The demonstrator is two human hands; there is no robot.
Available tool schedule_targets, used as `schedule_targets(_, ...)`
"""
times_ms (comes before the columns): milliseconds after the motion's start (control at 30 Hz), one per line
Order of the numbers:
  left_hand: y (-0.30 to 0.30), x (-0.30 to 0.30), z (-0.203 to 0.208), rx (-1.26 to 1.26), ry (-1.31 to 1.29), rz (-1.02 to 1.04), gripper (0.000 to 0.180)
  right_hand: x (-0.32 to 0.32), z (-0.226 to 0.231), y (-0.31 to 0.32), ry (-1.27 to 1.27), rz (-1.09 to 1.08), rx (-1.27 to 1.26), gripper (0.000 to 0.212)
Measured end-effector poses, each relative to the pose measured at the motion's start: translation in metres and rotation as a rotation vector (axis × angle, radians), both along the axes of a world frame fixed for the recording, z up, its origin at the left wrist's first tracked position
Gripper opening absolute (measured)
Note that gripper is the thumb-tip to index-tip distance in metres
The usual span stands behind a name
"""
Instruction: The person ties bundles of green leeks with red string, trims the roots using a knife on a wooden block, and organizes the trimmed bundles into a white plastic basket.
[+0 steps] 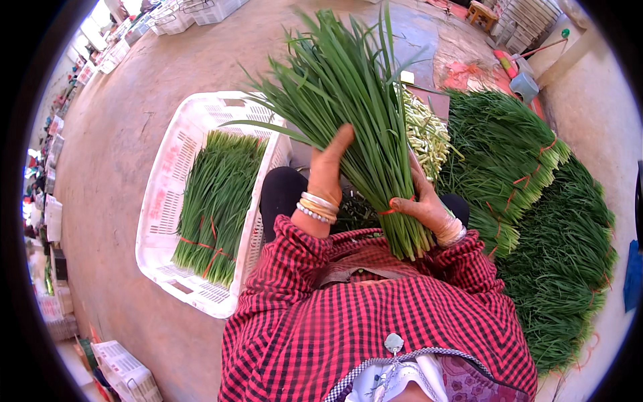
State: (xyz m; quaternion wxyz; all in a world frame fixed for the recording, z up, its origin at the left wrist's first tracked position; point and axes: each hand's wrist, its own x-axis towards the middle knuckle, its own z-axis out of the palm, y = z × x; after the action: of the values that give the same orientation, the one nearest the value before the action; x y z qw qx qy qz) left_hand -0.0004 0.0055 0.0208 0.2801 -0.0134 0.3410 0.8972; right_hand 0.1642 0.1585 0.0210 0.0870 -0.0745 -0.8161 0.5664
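Note:
A thick bundle of garlic chives is held up in front of my body, its leaf tips pointing away and its pale cut ends toward my lap. My left hand, with bangles at the wrist, is closed round the leaves at mid-length, thumb on top. Lower down, my right hand grips the bundle near a red band, its thumb across the stems. Left of my knees, a white plastic crate holds tied chive bundles lying flat.
To my right, large heaps of tied chives cover the floor. Cut pale stem ends lie in a pile beyond my right hand. A blue-grey bucket and a wooden stool stand at the far right. More white crates line the left side.

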Motion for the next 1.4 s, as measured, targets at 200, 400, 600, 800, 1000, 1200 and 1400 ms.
schedule_targets(200, 0.017, 0.023, -0.013, -0.083, 0.023, 0.007, 0.037, -0.023, 0.025, -0.010, 0.057, -0.034, -0.055, 0.085)
schedule_targets(400, 0.022, 0.031, 0.007, 0.047, 0.056, -0.115, 0.037, -0.090, 0.037, 0.018, 0.083, -0.228, -0.386, 0.069)
schedule_targets(600, 0.012, 0.030, 0.000, -0.043, -0.083, -0.114, 0.029, -0.070, 0.036, 0.033, 0.184, -0.390, -0.365, 0.051)
schedule_targets(800, 0.023, 0.033, -0.011, -0.048, -0.106, -0.108, 0.029, -0.058, 0.034, 0.035, 0.066, -0.379, -0.493, 0.061)
schedule_targets(1000, 0.034, 0.035, -0.009, -0.078, 0.057, -0.103, 0.030, -0.061, 0.036, 0.057, 0.274, -0.618, 0.479, 0.073)
schedule_targets(1200, 0.031, 0.035, -0.003, -0.160, -0.002, -0.223, 0.036, -0.066, 0.092, -0.008, 0.395, -0.284, 0.262, 0.013)
schedule_targets(1400, 0.037, 0.038, -0.003, -0.134, 0.098, -0.150, 0.028, -0.101, 0.090, 0.010, 0.077, -0.210, 0.320, 0.029)
